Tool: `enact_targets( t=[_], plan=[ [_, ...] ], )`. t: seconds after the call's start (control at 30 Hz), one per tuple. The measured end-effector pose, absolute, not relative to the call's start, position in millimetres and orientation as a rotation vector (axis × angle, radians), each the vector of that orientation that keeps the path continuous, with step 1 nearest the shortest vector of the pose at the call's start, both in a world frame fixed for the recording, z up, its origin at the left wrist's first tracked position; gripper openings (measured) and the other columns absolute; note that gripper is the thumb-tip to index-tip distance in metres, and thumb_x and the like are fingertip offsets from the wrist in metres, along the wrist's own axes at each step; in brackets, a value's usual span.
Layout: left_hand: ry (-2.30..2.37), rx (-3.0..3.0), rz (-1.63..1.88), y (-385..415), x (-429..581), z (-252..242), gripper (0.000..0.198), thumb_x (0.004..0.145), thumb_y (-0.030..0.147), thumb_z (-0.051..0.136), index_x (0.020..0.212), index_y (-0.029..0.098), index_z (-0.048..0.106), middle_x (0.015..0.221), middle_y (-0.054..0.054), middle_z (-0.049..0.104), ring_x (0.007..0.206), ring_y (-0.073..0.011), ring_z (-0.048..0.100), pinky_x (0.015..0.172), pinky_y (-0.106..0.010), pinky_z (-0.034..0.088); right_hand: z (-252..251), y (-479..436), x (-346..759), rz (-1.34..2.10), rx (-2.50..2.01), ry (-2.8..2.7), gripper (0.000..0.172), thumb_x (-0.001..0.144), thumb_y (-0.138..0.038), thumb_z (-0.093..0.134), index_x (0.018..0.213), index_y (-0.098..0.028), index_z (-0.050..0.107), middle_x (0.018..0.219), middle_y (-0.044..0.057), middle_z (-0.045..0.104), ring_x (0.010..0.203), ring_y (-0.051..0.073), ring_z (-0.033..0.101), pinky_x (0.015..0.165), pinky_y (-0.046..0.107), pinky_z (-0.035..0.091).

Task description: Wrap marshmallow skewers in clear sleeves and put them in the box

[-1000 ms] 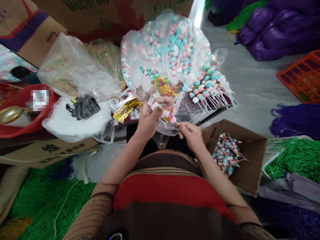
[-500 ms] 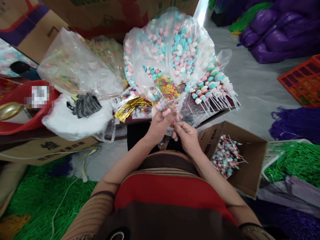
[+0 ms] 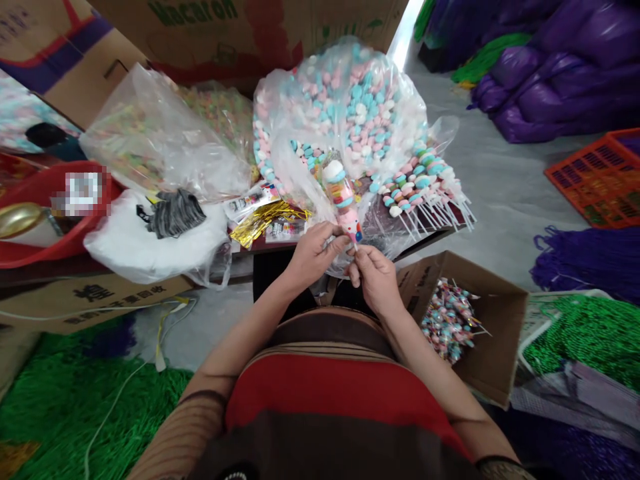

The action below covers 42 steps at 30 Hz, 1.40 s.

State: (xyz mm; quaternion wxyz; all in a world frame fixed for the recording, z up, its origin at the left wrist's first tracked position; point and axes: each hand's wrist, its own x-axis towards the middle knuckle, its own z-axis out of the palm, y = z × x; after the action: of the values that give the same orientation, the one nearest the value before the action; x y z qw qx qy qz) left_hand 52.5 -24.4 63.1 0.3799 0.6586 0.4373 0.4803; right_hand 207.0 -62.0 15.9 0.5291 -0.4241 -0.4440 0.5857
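A marshmallow candy skewer (image 3: 341, 193) in a clear printed wrapper points away from me between my hands. My left hand (image 3: 319, 252) closes its thumb and fingers on the wrapper's lower end. Just right of it, my right hand (image 3: 374, 275) pinches the stick below the candy. Beyond them lies a big clear bag of pink, blue and white marshmallows (image 3: 370, 127). Unwrapped marshmallow skewers (image 3: 417, 177) are piled to the right, white sticks towards me. Gold twist ties (image 3: 263, 223) and flat printed wrappers (image 3: 255, 200) lie left of my hands.
A cardboard box (image 3: 493, 340) with wrapped skewers stands low at the right. Bags of gummy rings (image 3: 165, 133), a white bundle (image 3: 155, 247) and a red basin (image 3: 95, 227) occupy the table's left. An orange crate (image 3: 595, 180) and purple sacks (image 3: 545, 80) are at the far right.
The candy, earlier mostly covered by my fingers near the wrapper's mouth, now sits inside the wrapper, stretched out beyond my hands. My right hand has moved slightly right and down.
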Motion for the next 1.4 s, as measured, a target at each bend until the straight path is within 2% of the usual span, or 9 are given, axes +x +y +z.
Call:
enact_targets(
  t=[0.1,0.3,0.5,0.7,0.87,0.97,1.13,1.3,1.4],
  plan=[
    [1.125,1.680,1.249,-26.4,54.7,58.3,0.039,0.089,0.058,0.067,0.077,0.020,0.068,0.077,-0.002,0.069,0.076,-0.0171,0.060,0.076,-0.029,0.044,16.5,-62.1,208.5,1.393,-0.995,-1.095,0.037,0.090,-0.060,0.067,0.094,-0.023,0.068,0.048,-0.011,0.049,0.042,0.009,0.044,0.050,0.025,0.039],
    [0.946,1.299,1.215,-27.2,53.8,51.7,0.038,0.082,0.056,0.077,0.093,0.021,0.069,0.084,-0.001,0.069,0.081,-0.0148,0.062,0.080,-0.026,0.049,17.7,-64.2,208.5,1.387,-0.972,-1.129,0.034,0.092,-0.057,0.066,0.098,-0.023,0.068,0.050,-0.010,0.051,0.044,0.009,0.046,0.052,0.026,0.040],
    [0.887,1.210,1.218,-25.1,52.8,54.6,0.043,0.080,0.062,0.077,0.079,0.020,0.069,0.071,0.001,0.062,0.067,-0.0113,0.056,0.068,-0.024,0.047,14.7,-63.2,207.6,1.382,-0.964,-1.136,0.033,0.095,-0.056,0.063,0.095,-0.023,0.066,0.051,-0.011,0.051,0.044,0.008,0.045,0.052,0.025,0.040],
    [1.069,1.668,1.221,-26.2,51.7,52.2,0.049,0.095,0.063,0.055,0.074,0.019,0.056,0.069,0.002,0.056,0.067,-0.0119,0.050,0.067,-0.026,0.041,15.3,-63.6,207.4,1.321,-1.008,-1.197,0.037,0.097,-0.058,0.058,0.093,-0.022,0.064,0.051,-0.010,0.050,0.043,0.008,0.044,0.050,0.024,0.039],
    [1.117,2.087,1.227,-28.4,53.3,45.8,0.044,0.102,0.050,0.046,0.070,0.021,0.045,0.064,0.002,0.049,0.062,-0.0123,0.043,0.062,-0.028,0.034,16.3,-63.7,206.5,0.978,-1.169,-1.433,0.035,0.102,-0.056,0.049,0.091,-0.024,0.060,0.056,-0.006,0.056,0.048,0.012,0.052,0.054,0.027,0.044],
    [1.112,2.151,1.216,-28.6,51.5,45.9,0.041,0.103,0.046,0.046,0.070,0.021,0.044,0.064,0.003,0.049,0.061,-0.0126,0.043,0.063,-0.028,0.034,15.0,-63.0,210.0,0.832,-1.222,-1.562,0.033,0.103,-0.052,0.047,0.108,-0.024,0.062,0.057,-0.005,0.059,0.050,0.015,0.056,0.057,0.030,0.048],
    [1.108,2.119,1.167,-30.8,52.0,48.4,0.039,0.102,0.043,0.047,0.070,0.021,0.045,0.065,0.002,0.051,0.062,-0.0133,0.045,0.062,-0.028,0.034,14.6,-59.5,214.3,0.757,-1.259,-1.637,0.050,0.105,-0.047,0.044,0.147,-0.022,0.050,0.059,-0.004,0.062,0.051,0.017,0.060,0.062,0.033,0.054],
    [1.096,1.906,1.081,-31.5,52.9,47.3,0.043,0.098,0.050,0.052,0.067,0.021,0.045,0.063,0.002,0.048,0.062,-0.0131,0.044,0.063,-0.028,0.035,10.4,-60.2,209.7,0.809,-1.181,-1.622,0.044,0.106,-0.044,0.041,0.138,-0.023,0.062,0.058,-0.003,0.061,0.049,0.016,0.059,0.059,0.032,0.054],
    [1.045,1.608,1.014,-29.5,46.1,47.2,0.044,0.091,0.058,0.063,0.073,0.019,0.055,0.069,0.002,0.055,0.067,-0.0123,0.049,0.066,-0.027,0.039,8.3,-62.0,209.9,0.806,-1.169,-1.615,0.042,0.106,-0.043,0.042,0.134,-0.023,0.066,0.058,-0.003,0.060,0.049,0.016,0.059,0.058,0.032,0.054]
  ],
)
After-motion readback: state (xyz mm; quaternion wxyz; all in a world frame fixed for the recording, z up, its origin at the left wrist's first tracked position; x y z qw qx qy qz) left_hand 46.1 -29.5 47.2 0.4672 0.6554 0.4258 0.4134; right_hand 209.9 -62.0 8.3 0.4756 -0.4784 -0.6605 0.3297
